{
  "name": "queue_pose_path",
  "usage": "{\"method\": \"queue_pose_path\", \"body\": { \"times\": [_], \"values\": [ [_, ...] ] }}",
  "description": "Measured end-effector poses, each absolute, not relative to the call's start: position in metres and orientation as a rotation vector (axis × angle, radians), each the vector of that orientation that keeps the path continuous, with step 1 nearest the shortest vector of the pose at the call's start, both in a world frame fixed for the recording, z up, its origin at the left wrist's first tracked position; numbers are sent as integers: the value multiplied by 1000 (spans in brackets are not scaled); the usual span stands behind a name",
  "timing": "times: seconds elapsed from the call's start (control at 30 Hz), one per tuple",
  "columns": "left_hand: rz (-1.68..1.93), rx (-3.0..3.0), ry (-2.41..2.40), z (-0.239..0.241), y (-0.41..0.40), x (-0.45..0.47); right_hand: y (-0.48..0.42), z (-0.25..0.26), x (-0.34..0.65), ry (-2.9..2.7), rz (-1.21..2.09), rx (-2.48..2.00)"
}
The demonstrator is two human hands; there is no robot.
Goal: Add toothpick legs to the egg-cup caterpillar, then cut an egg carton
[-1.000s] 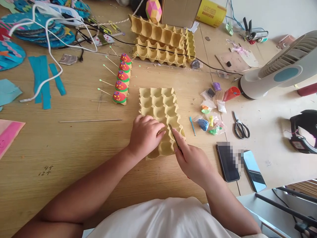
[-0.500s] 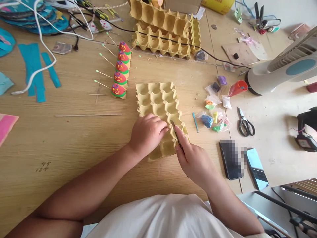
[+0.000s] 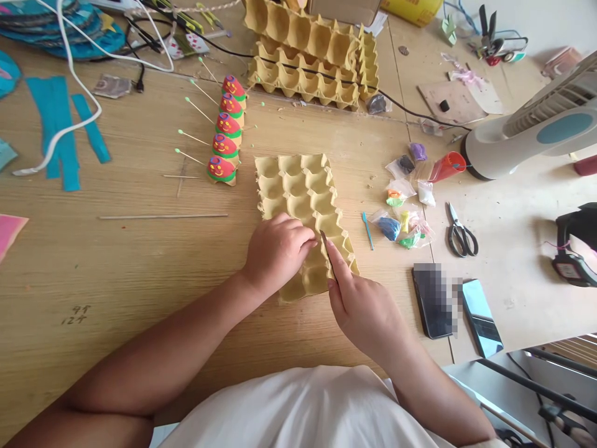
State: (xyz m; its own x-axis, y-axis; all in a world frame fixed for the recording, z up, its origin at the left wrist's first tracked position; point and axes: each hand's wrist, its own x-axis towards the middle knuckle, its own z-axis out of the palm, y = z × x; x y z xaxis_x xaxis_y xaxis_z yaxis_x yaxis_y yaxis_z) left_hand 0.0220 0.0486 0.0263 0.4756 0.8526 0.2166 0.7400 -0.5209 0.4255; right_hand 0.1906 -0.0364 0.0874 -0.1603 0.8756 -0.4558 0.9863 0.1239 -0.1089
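Note:
A tan pulp egg tray (image 3: 296, 185), its cups facing up, lies on the table in front of me. My left hand (image 3: 280, 249) rests on the tray's left side with curled fingers gripping it. Closed around a slim dark knife (image 3: 328, 247), my right hand (image 3: 361, 297) has its index finger stretched along the back of it. The blade tip touches the tray between two cup columns, just right of my left fingertips. Part of the tray is hidden beneath both hands.
Painted red-and-green egg-cup pieces (image 3: 224, 146) with sticks stand in a row at left. More egg trays (image 3: 303, 68) are stacked behind. Clay packets (image 3: 389, 227), scissors (image 3: 461, 231), two phones (image 3: 482, 317) and a white fan (image 3: 513, 140) are at right. A thin stick (image 3: 163, 216) lies left.
The knife and my right hand have shifted slightly left and toward me along the tray. My left hand stays in place. The view has turned a little.

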Motion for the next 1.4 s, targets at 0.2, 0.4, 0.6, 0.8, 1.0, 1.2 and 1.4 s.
{"method": "queue_pose_path", "body": {
  "times": [0.2,0.4,0.6,0.8,1.0,1.2,1.4],
  "values": [
    [629,2438,1363,24,49,23,-35,86,188,2104,-545,1832],
    [648,2437,1349,22,50,22,-36,87,188,2097,-549,1799],
    [674,2423,1348,21,51,22,-36,88,185,2084,-526,1814],
    [683,2437,1330,21,51,22,-32,89,183,2065,-545,1821],
    [686,2445,1337,19,50,22,-33,89,183,2057,-558,1819],
    [664,2453,1323,20,51,22,-28,91,181,2042,-547,1824],
    [664,2446,1319,21,51,22,-29,94,181,2039,-539,1804]
  ]
}}
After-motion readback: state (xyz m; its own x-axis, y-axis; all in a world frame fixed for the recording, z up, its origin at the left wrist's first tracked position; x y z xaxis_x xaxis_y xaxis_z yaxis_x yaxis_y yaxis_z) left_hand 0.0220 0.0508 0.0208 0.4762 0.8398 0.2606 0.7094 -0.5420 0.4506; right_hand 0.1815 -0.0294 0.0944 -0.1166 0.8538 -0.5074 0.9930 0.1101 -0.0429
